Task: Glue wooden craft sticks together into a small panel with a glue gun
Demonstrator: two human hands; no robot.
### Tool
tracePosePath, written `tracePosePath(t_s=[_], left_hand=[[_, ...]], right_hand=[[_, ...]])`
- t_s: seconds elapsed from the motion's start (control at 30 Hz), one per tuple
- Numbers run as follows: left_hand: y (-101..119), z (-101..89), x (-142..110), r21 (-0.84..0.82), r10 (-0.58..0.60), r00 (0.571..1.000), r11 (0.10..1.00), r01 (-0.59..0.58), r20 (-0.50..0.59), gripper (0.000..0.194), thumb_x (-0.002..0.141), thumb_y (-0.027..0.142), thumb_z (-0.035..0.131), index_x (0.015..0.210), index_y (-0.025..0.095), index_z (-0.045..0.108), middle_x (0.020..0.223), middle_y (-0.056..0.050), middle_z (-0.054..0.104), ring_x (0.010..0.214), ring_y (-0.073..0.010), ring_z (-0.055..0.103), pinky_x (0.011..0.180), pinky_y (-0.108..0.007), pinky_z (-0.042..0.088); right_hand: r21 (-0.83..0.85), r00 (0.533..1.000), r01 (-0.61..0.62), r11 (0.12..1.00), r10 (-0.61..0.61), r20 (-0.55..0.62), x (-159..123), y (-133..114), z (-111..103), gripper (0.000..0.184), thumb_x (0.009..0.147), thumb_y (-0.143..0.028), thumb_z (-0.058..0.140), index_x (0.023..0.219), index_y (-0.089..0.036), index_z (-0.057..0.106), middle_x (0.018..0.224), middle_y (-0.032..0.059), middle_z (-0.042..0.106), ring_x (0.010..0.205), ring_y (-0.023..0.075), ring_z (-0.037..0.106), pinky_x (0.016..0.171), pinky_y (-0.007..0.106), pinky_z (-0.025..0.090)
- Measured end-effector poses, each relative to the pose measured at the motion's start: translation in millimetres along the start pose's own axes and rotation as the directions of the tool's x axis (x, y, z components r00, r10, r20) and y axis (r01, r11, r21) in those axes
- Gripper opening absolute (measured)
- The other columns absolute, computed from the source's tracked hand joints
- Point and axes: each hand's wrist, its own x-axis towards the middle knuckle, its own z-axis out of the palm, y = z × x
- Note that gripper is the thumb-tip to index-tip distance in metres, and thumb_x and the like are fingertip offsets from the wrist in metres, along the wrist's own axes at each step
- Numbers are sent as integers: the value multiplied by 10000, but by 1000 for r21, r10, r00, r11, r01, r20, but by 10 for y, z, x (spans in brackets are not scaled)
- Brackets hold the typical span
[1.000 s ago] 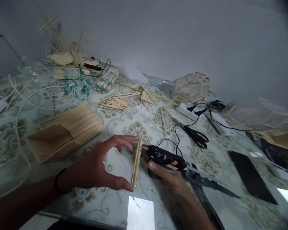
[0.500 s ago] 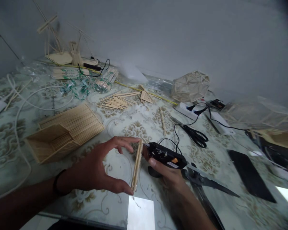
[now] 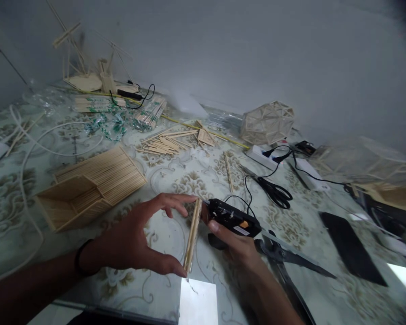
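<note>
Between the thumb and index finger of my left hand [image 3: 138, 239] a short wooden stick piece [image 3: 192, 237] is pinched at its two ends, tilted nearly upright. Glossy, glue-like streaks run along it. My right hand [image 3: 240, 248] is wrapped around a black hot glue gun [image 3: 235, 217] with an orange patch. The gun's nozzle is at the upper end of the piece, by my left fingertip; whether it touches cannot be made out. To the left lies a box-like stick model [image 3: 98, 185] with a slatted panel.
Loose sticks [image 3: 164, 142] lie beyond my hands. Black scissors [image 3: 274, 192], a large pair of shears [image 3: 280, 257] and a dark phone-like slab [image 3: 353, 248] are on the right. The glue gun's cord runs toward a white power strip [image 3: 264, 156]. Geometric stick frames [image 3: 269, 122] stand near the wall.
The glue gun has shifted very slightly left and up, its nozzle nearer the upper end of the wooden piece. My left hand is almost still.
</note>
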Motion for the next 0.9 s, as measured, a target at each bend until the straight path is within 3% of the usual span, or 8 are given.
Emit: tracePosePath(t_s=[0.1, 0.2, 0.37, 0.5, 0.57, 0.63, 0.73, 0.9], left_hand=[[7, -29, 8, 17, -6, 1000, 1000, 6, -2, 705, 755, 431, 1045, 1312, 329, 626, 1654, -105, 652, 1516, -373, 636, 1134, -507, 555], [20, -52, 27, 15, -3, 1000, 1000, 3, -19, 679, 769, 448, 1033, 1295, 324, 623, 1658, -105, 643, 1515, -371, 627, 1124, -502, 553], [26, -38, 43, -4, 0, 1000, 1000, 0, -7, 569, 794, 334, 969, 1240, 281, 619, 1567, -125, 672, 1412, -359, 666, 1084, -476, 563], [35, -7, 22, -16, 2, 1000, 1000, -2, 24, 595, 768, 287, 931, 1257, 269, 592, 1425, -111, 680, 1242, -317, 686, 1060, -467, 562], [43, 3, 0, -26, 0, 999, 1000, 1, 49, 608, 765, 299, 920, 1264, 273, 575, 1393, -95, 662, 1244, -315, 656, 1077, -472, 552], [45, 11, -22, -53, 8, 996, 999, -3, 89, 631, 771, 352, 916, 1289, 279, 564, 1371, -85, 648, 1241, -316, 636, 1078, -476, 552], [26, 23, -37, -75, 77, 993, 995, -70, 90, 681, 791, 404, 905, 1361, 286, 551, 1300, -76, 628, 1198, -311, 623, 1055, -484, 561], [-51, -4, 0, 25, 122, 989, 992, -120, -79, 667, 826, 299, 842, 1413, 301, 524, 1339, -96, 591, 1192, -310, 623, 1004, -467, 596]], right_hand=[[-217, 996, 52, 975, -66, -54, 144, 3, -101, 489, 911, -689, 798, 1041, -223, 864, 1057, 127, 878, 994, 357, 815, 850, 467, 648], [-412, 985, 98, 906, -148, -92, 406, -14, -278, 374, 872, -607, 849, 931, -243, 788, 841, 63, 785, 777, 289, 715, 709, 402, 576], [-654, 950, 183, 734, -303, -74, 777, 40, -642, 344, 675, -470, 906, 870, -249, 730, 955, 93, 711, 853, 321, 676, 852, 487, 579], [-745, 928, 262, 614, -371, 21, 875, -37, -893, 271, 694, -448, 879, 850, -264, 755, 973, 119, 727, 965, 390, 714, 966, 597, 585], [-762, 906, 326, 559, -415, 83, 952, -159, -879, 235, 779, -453, 853, 866, -252, 768, 1013, 145, 744, 1042, 417, 717, 1020, 645, 562], [-757, 877, 406, 512, -452, 165, 1094, -282, -689, 191, 919, -415, 779, 915, -224, 783, 1035, 152, 757, 1065, 393, 727, 1047, 637, 558], [-710, 827, 531, 463, -465, 316, 1405, -358, -93, 177, 1092, -327, 676, 1067, -193, 789, 1086, 99, 790, 1021, 271, 762, 1008, 505, 621], [-692, 796, 593, 410, -423, 432, 1916, -257, 981, 302, 1101, -358, 738, 1363, -208, 725, 1404, 111, 744, 1163, 274, 767, 988, 492, 669]])
